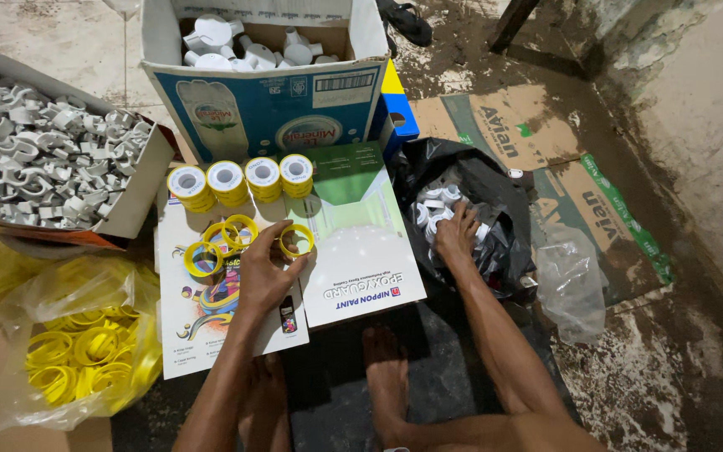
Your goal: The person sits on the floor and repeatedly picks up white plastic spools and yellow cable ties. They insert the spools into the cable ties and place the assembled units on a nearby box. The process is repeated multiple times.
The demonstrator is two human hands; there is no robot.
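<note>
Yellow ring (pixel 296 240) sits pinched between the fingertips of the left hand (pixel 263 272), just above the printed card (pixel 211 322) it hovers over; three loose yellow rings (pixel 221 243) lie touching one another at nine o'clock from it and could be knocked off the card if the hand drifts that way. At three o'clock the right hand (pixel 455 234) is buried in the black bag (pixel 495 209), fingers curled among white spools (pixel 430 211); whether it has closed on one I cannot tell; a blind grab might spill several onto the dirty floor. Farther off, at twelve o'clock, four stacks of finished rolls (pixel 240 182) stand in a row against the blue carton (pixel 269 109); a nudge of the card could topple them.
</note>
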